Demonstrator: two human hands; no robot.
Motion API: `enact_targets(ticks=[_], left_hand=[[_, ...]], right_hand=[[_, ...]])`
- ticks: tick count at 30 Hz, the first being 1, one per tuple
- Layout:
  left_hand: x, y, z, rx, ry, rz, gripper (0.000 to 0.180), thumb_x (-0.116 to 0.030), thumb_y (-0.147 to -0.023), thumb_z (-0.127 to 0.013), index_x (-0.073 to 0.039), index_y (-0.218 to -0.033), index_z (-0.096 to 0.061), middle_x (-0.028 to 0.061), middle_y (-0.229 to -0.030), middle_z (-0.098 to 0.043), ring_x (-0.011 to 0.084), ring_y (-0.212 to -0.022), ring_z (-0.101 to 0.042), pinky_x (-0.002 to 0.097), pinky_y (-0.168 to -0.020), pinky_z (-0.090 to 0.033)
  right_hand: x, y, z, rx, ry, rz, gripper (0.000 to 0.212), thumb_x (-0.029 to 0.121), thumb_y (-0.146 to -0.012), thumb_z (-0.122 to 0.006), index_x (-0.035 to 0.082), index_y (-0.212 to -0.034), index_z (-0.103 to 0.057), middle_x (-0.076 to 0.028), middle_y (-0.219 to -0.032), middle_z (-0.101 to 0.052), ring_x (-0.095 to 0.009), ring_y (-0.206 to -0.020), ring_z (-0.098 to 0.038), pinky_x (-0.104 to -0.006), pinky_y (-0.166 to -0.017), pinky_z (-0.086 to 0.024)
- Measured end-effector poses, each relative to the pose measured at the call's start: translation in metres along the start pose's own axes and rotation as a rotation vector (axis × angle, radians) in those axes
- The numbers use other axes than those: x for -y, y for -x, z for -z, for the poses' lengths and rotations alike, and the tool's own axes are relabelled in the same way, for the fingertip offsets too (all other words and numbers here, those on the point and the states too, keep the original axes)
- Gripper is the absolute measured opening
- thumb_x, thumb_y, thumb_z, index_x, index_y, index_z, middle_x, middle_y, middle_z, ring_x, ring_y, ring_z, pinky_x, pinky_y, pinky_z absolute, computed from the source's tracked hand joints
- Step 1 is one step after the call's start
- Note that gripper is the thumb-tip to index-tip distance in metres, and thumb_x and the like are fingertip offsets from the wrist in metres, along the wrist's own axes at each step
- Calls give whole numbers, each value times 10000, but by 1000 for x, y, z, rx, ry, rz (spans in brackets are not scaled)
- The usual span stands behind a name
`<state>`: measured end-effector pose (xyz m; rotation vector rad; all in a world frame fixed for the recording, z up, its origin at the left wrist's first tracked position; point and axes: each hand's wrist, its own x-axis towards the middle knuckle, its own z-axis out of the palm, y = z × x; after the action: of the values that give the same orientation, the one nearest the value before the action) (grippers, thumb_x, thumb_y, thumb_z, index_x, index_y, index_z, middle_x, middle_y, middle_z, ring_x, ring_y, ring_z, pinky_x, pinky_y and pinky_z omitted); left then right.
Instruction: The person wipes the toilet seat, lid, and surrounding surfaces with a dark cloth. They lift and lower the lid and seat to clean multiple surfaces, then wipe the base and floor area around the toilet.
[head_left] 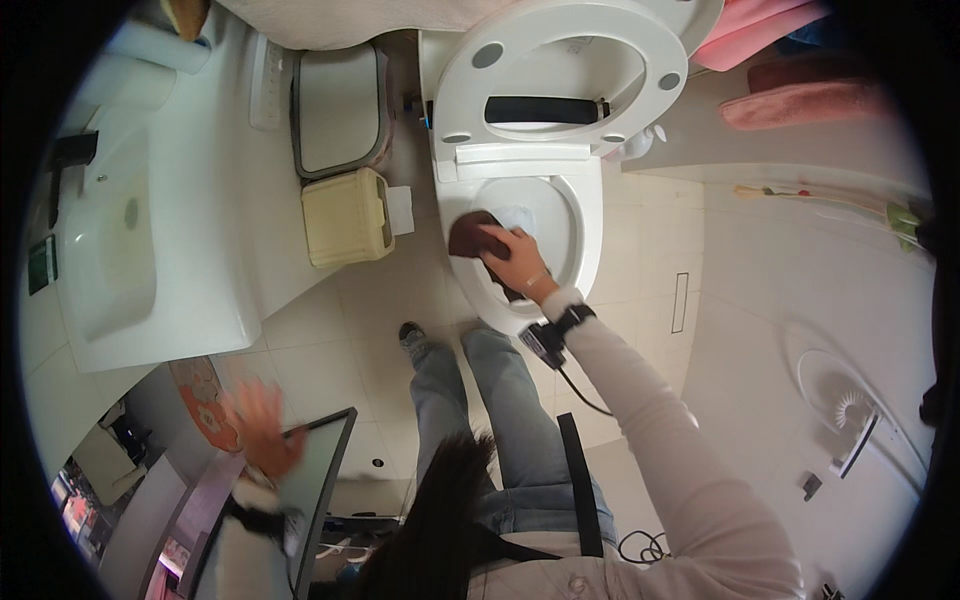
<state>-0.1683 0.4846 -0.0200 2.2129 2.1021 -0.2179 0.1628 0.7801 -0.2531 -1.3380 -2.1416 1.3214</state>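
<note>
My right hand is closed on a dark maroon cloth, held at the left rim of the white toilet. Part of the cloth hangs below my fingers over the bowl. The toilet's seat and lid are raised. Down at the lower left, my left hand has its fingers spread and is smeared by motion. Nothing shows in it. It is near the dark-framed edge of a glass door; whether it touches the door I cannot tell.
A cream-coloured bin stands left of the toilet, with a grey-rimmed bin behind it. The white washbasin fills the left side. At the right are pink towels and a shower head by the wall. A cable trails from my right wrist.
</note>
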Motion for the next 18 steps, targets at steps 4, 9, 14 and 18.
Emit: enact_targets(ticks=[4, 9, 14, 18], left_hand=[[-100, 168, 30, 756, 97, -167, 597, -421, -832, -524, -17, -1271, -507, 202, -1383, -406, 397, -1333, -299, 620, -1081, -129], [-130, 309, 129, 943, 666, -72, 614, -460, -872, -525, -70, -1340, -455, 131, -1448, -365, 345, -1395, -218, 585, -1107, -156], [-57, 298, 175, 1237, 434, 241, 599, -242, -831, -581, -106, -1384, -397, 140, -1481, -301, 379, -1376, -233, 534, -1107, -209], [18, 200, 112, 1085, -70, 448, 529, -214, -835, -548, -49, -1327, -448, 162, -1445, -352, 368, -1356, -284, 551, -1094, -212]], right_hand=[[22, -50, 0, 141, 288, 145, 514, 265, -752, -690, 316, -1245, -553, -116, -1244, -513, -354, -1087, -472, -429, -917, -434], [31, -110, -14, 417, 862, 444, 545, 226, -830, -610, 369, -1338, -476, -59, -1314, -470, -278, -1159, -451, -452, -909, -400], [-23, -149, -14, 408, 1081, 402, 518, 178, -889, -499, 334, -1379, -431, -51, -1344, -461, -244, -1205, -434, -435, -942, -368], [-88, -131, 18, 245, 943, 289, 508, 172, -824, -563, 315, -1308, -506, -74, -1316, -485, -289, -1216, -446, -480, -978, -371]])
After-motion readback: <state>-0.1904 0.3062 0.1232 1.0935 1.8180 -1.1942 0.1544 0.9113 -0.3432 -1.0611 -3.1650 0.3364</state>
